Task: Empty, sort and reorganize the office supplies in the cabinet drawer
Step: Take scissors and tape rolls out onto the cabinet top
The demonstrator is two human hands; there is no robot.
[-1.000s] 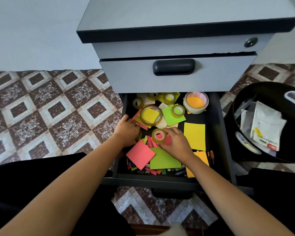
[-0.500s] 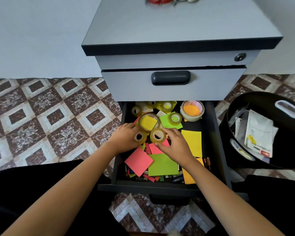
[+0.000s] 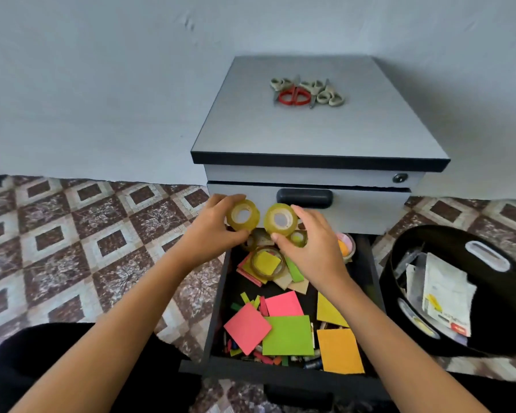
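Left hand (image 3: 212,231) fingers (image 3: 222,200) pinch first tape roll (image 3: 242,216) by its rim | right hand (image 3: 313,248) pinches second tape roll (image 3: 280,219) likewise | both above open drawer (image 3: 218,308) | likely light, stiff, slick: grip outer rim

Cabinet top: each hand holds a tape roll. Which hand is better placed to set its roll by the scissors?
Probably the right hand. The right roll sits nearly in line with the scissors on the cabinet top; the left hand and left roll are farther out, by the cabinet's left edge.
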